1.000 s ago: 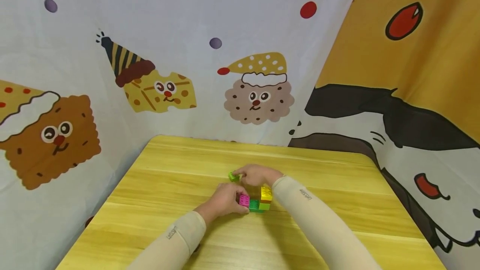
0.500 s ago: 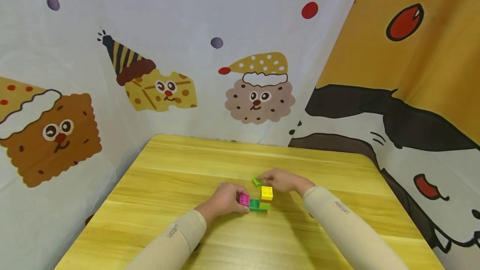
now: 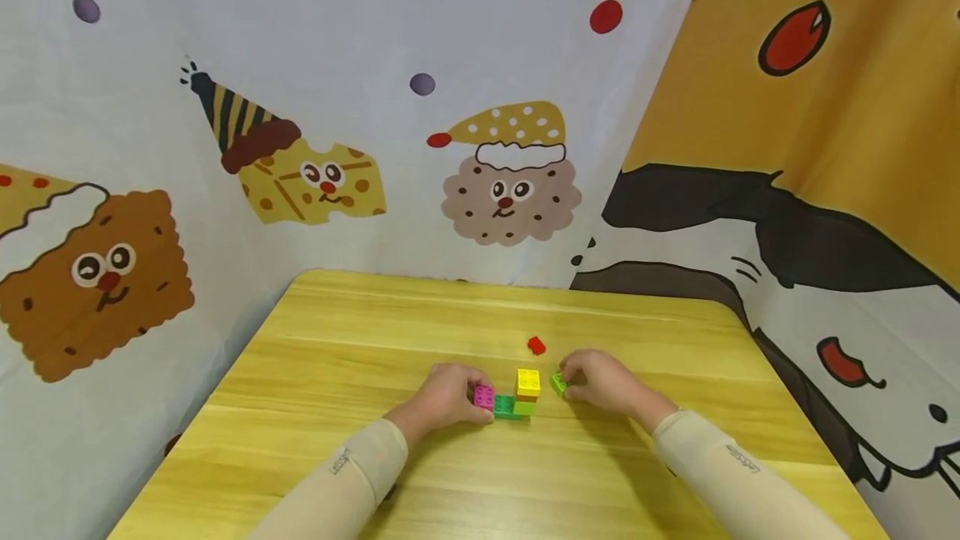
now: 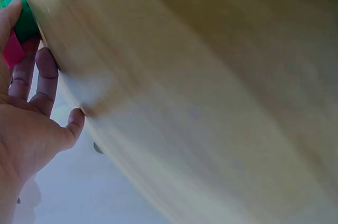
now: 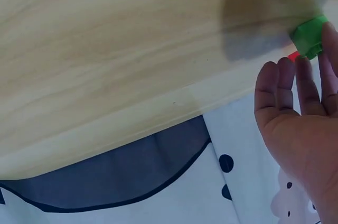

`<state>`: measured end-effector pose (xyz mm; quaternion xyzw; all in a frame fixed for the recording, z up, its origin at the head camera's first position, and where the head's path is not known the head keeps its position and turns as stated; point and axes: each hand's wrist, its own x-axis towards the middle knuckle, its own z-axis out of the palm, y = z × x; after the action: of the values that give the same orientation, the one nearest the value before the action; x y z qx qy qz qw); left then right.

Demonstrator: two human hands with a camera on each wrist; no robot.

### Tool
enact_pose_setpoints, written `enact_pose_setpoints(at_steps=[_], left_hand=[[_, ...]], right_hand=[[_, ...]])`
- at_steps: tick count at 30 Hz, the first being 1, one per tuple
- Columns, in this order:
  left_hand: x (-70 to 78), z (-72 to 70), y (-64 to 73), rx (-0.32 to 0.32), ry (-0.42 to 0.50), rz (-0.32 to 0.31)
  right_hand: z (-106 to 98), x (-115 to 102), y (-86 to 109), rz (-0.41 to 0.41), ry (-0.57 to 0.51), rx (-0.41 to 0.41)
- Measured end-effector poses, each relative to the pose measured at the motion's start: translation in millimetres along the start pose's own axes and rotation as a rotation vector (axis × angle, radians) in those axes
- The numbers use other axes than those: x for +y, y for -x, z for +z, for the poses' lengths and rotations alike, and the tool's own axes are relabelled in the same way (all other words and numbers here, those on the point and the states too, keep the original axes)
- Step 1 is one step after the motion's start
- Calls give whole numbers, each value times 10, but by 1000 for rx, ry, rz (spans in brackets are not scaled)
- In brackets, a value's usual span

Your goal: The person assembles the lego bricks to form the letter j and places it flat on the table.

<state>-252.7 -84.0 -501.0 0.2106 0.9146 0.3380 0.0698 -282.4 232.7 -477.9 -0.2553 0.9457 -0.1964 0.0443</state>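
Observation:
My left hand [image 3: 447,396] grips the end of a small toy-brick build, its thumb and fingers around the pink brick [image 3: 483,397]. A dark green brick [image 3: 503,406] runs right from there. At its right end a stack rises, topped by a yellow brick [image 3: 528,382], with an orange layer and a lime layer below. In the left wrist view the thumb presses the dark green brick [image 4: 25,18]. To the right of the stack, my right hand [image 3: 606,382] pinches a light green brick [image 3: 558,384], apart from the build. The right wrist view shows this green brick [image 5: 309,36] between thumb and fingers.
A small red brick [image 3: 536,346] lies on the wooden table [image 3: 360,323] behind the stack. Cloth with cartoon prints [image 3: 337,248] hangs along the table's far and side edges.
The right hand has carried the light green brick from behind the build round to its right side. The red brick has come into view. The left hand has kept its grip on the build.

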Motion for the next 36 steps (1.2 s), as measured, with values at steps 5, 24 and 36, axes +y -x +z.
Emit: enact_pose_setpoints(at_steps=[5,24,36], left_hand=[[-18,0,-10,-3,1,-7],[-18,-5,-18,-5,-3,4],[-35,-5,-37,-5,-21,10]], right_hand=[[61,-19,10,5,-18,-1],[-336,-371,-27,83,-266,42],[-323,-717,-13,-40,-217,-21]])
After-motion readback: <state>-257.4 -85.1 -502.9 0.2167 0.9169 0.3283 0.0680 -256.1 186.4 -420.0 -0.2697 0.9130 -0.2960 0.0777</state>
